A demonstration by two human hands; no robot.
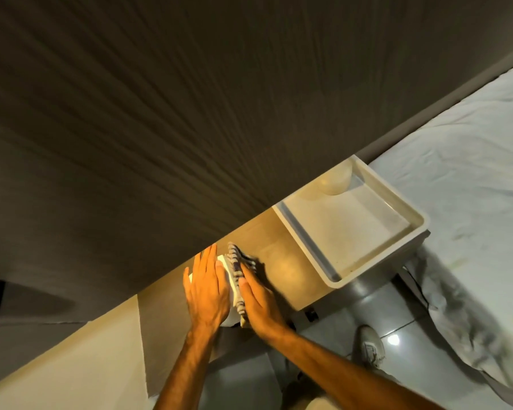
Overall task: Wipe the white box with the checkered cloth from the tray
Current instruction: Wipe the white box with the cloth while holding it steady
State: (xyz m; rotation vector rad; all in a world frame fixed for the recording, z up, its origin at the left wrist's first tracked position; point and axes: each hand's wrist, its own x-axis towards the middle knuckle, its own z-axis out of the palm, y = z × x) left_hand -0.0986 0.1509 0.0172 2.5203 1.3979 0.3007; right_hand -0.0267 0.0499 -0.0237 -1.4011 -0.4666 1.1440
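Observation:
A white box [226,269] stands on the tan tabletop [279,255], mostly hidden under my hands. My left hand [207,287] lies flat on its top and left side, fingers together, steadying it. My right hand [259,301] presses the checkered cloth [238,258], dark blue and white, against the box's right side. The cloth drapes over the box's right edge and its far end sticks out past my fingertips. The white tray [376,202] stands to the right on the same table, holding no cloth.
A pale round object [335,180] rests in the tray's far corner. A dark draped wall [190,113] runs close behind the table. A bed with white sheets [471,173] lies at right. Below are a tiled floor and my shoe [372,346].

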